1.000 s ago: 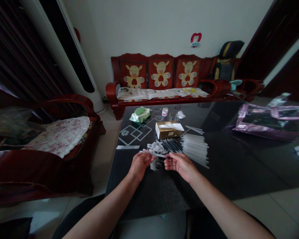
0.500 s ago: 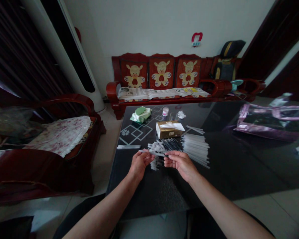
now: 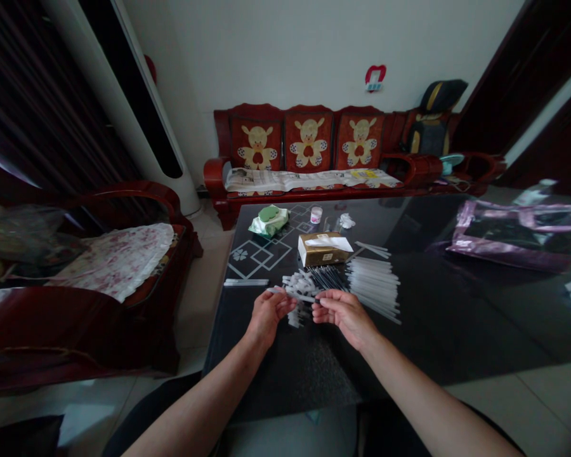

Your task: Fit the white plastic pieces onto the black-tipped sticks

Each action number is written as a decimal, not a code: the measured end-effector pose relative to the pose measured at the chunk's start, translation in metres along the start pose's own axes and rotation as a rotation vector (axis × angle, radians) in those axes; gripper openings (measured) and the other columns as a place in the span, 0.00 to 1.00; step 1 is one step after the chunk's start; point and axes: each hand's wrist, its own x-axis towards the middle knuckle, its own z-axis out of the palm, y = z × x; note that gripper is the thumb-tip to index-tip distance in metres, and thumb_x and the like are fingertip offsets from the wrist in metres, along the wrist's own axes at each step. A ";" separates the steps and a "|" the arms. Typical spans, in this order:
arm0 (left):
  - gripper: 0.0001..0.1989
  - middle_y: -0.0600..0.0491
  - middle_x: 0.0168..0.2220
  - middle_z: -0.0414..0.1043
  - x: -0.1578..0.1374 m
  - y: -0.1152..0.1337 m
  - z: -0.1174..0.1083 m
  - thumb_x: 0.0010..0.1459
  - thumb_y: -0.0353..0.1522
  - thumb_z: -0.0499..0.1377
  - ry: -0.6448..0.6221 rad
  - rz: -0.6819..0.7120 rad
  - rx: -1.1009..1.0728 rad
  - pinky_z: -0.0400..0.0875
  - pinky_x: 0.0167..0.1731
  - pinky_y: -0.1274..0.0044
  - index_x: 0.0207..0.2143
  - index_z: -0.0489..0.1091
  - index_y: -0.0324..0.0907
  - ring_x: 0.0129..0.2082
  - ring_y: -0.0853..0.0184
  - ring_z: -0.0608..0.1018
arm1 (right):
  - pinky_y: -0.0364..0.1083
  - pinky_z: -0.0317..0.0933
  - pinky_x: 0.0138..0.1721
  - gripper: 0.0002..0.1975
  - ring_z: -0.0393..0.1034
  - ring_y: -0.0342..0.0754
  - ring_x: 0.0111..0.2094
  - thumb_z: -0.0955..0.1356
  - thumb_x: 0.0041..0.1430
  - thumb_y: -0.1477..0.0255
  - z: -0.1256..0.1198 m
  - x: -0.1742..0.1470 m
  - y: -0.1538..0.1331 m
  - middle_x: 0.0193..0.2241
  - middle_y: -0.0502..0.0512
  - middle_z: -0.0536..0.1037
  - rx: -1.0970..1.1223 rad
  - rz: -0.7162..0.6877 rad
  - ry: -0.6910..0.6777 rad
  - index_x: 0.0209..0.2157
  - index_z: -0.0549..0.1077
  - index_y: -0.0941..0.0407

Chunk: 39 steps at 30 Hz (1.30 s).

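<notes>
Above the table's near half, a slim white pen barrel (image 3: 301,296) spans both hands. My left hand (image 3: 268,312) pinches its left part. At the barrel's right end my right hand (image 3: 339,311) has its thumb and fingertips closed on a small dark tip, too small to make out. Just beyond the hands lies a heap of short white plastic pieces (image 3: 299,281), partly hidden by the fingers. Thin black rods like pen refills (image 3: 330,277) lie to its right. Farther right is a wide row of translucent white barrels (image 3: 374,284).
A gold tissue box (image 3: 324,249) stands behind the parts. Green wet wipes (image 3: 269,220), a small white cup (image 3: 316,214) and crumpled tissue (image 3: 347,220) sit farther back. A few white barrels (image 3: 246,282) lie at left. A clear bag with pink edges (image 3: 518,235) rests at right.
Both hands hold nearly the same pose on the barrel. The view has shifted very slightly; nothing on the table has visibly moved.
</notes>
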 end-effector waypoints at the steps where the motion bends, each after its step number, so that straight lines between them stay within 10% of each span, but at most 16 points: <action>1: 0.09 0.50 0.24 0.75 0.000 0.000 0.000 0.45 0.28 0.65 -0.001 0.004 0.001 0.76 0.32 0.76 0.30 0.68 0.36 0.26 0.66 0.79 | 0.47 0.72 0.29 0.07 0.75 0.47 0.24 0.71 0.48 0.75 0.000 0.000 0.000 0.25 0.57 0.79 0.001 0.000 0.000 0.31 0.73 0.61; 39: 0.12 0.54 0.26 0.73 -0.005 -0.001 0.004 0.47 0.33 0.66 -0.046 0.173 0.088 0.74 0.34 0.73 0.32 0.67 0.38 0.27 0.66 0.79 | 0.46 0.73 0.29 0.14 0.75 0.46 0.25 0.75 0.42 0.72 -0.002 0.005 0.012 0.26 0.57 0.79 -0.051 -0.070 0.101 0.33 0.76 0.63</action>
